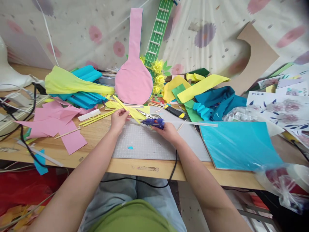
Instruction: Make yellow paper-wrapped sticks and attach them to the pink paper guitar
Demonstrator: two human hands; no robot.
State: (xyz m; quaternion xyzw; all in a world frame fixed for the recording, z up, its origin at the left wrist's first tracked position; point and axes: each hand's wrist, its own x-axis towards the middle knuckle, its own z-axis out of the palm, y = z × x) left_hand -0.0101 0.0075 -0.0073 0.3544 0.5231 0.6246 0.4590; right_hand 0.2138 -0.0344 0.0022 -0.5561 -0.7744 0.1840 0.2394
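My left hand (118,120) pinches a thin yellow paper-wrapped stick (131,115), which slants down to the right over a grey cutting mat (145,145). My right hand (166,130) is wrapped around a blue hot glue gun (154,122). A long clear glue stick (193,122) pokes out of its back end, and its nozzle is at the lower end of the yellow stick; whether they touch I cannot tell. Just behind the gun lie open scissors (148,114). More yellow sticks (98,119) rest left of my left hand.
A pink banjo-shaped piece (134,83) stands at the back beside a green strip with white bars (158,32). Pink paper scraps (51,120) lie left, a blue sheet pack (238,145) right. A yellow-black cutter (175,111) lies behind the mat. The black cord (175,167) hangs over the table edge.
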